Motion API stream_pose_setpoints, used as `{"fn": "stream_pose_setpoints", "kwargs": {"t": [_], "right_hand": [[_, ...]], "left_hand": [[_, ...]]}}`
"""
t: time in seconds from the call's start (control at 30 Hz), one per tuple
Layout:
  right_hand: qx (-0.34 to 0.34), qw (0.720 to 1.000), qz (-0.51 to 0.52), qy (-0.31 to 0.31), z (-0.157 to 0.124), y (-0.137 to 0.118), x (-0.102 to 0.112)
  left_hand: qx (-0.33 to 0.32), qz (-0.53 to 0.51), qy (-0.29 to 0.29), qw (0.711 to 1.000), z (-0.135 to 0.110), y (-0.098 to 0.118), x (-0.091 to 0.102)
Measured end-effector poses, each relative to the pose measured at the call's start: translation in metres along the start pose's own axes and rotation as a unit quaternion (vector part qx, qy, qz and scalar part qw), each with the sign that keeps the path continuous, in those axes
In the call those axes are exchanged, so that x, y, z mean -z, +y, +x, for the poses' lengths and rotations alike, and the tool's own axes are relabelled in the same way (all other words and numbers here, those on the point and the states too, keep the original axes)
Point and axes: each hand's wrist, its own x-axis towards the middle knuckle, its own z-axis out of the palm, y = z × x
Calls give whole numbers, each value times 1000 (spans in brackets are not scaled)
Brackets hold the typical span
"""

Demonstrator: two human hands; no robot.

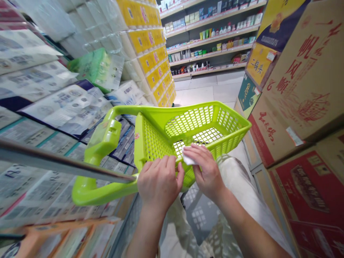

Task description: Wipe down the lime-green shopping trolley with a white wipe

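A bright green plastic shopping cart (153, 111) with a latticed basket stands across the aisle in front of me, its handle to the left. My left hand (159, 179) is closed over the cart's near rim, beside the folding seat panel. A grey metal pole (67, 161) slants in from the left and ends by that hand; whether the fingers touch it is hidden. In my right hand (205, 165) a crumpled white cloth or tissue (189, 156) is pinched, held at the near side of the basket. Through the lattice the basket floor shows.
Packs of tissue paper (72, 107) are stacked along the left, with a green pack (94, 68) on top. Yellow-fronted packs (150, 53) rise behind them. Cardboard cartons (303, 82) line the right. Shelves of bottles (212, 39) stand beyond the tiled floor (201, 91).
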Motion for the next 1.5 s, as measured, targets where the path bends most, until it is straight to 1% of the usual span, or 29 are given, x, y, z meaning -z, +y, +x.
{"fn": "stream_pose_setpoints", "kwargs": {"t": [0.03,0.13,0.2,0.27,0.33,0.4,0.43,0.5,0.57,0.63,0.7,0.8,0.83,0.87,0.93,1.0,1.07,1.13,1.23,1.27,1.3,1.37,1.43,1.5], "right_hand": [[-12,1000,-9,13,2,6,3],[-70,993,-47,79,6,24,11],[-88,990,-50,100,6,22,11],[-76,994,-27,77,3,8,6],[-44,998,3,33,0,-8,0],[-20,1000,24,-1,0,-14,-2],[-20,1000,24,-2,0,-11,-1],[-44,999,5,27,3,3,4],[-83,993,-25,78,6,16,10],[-105,988,-36,107,7,19,11],[-93,991,-18,90,5,8,8],[-28,999,28,9,1,-12,1],[-13,999,35,-10,1,-13,0],[-9,999,33,-15,1,-11,1],[-31,999,9,17,3,2,5],[-72,994,-29,74,5,17,11],[-96,988,-47,109,6,22,12],[-86,992,-33,90,4,12,9],[-23,1000,13,11,0,-8,1],[-7,1000,20,-6,0,-10,0],[-2,1000,19,-9,1,-9,1],[-23,1000,-2,19,3,2,4],[-65,995,-33,69,6,15,9],[-89,990,-46,99,6,19,10]], "left_hand": [[-1,-1,3,1000,0,0,0],[1,-4,9,1000,0,0,-2],[9,-2,5,1000,0,1,-2],[14,-2,-5,1000,1,1,0],[9,-4,-12,1000,1,1,2],[3,-4,-15,1000,1,1,3],[3,-3,-14,1000,1,1,3],[5,-2,-9,1000,1,1,2],[9,-2,-5,1000,0,2,1],[14,-6,-4,1000,0,2,0],[19,-14,-5,1000,1,2,0],[19,-27,-13,999,1,2,1],[18,-29,-15,999,0,2,1],[18,-28,-16,999,0,2,1],[13,-27,-13,999,0,2,1],[9,-23,-9,1000,0,2,0],[13,-16,-7,1000,1,2,1],[16,-11,-13,1000,1,2,2],[8,-7,-17,1000,1,2,3],[7,-7,-15,1000,1,2,3],[7,-7,-11,1000,1,2,3],[9,-8,-7,1000,1,3,2],[12,-9,-4,1000,1,3,1],[17,-11,-4,1000,1,3,1]]}}
